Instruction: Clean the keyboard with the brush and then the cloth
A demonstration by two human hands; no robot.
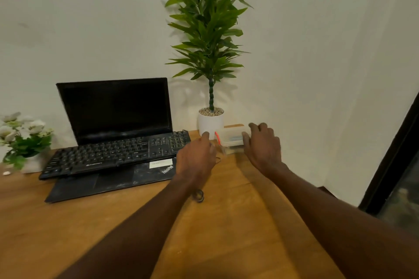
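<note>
Keyboard (118, 154), black and full-sized, lies left of centre in the frame, propped across the base of an open ThinkPad laptop (113, 138) whose screen is dark. It looks light and rigid, a plastic slab that would likely slide or rock on the laptop under brushing, so steadying it by a bare edge seems wiser than pressing on the keys. Neither brush nor cloth can be made out with certainty. Just right of it, at the centre of the frame, sits a small clear plastic box (231, 140) with something red at its left side; its contents are too blurred to name, though the cleaning tools may be inside. Left hand (196, 157) hovers at the box's left, fingers loosely curled and gripping nothing. Right hand (263, 145) reaches to the box's right end, fingers spread at its side; whether it has closed on it I cannot tell. Behind the box stands a white potted plant (209, 52); white flowers (22, 133) sit at the left edge. All rest on a wooden counter (238, 233).
</note>
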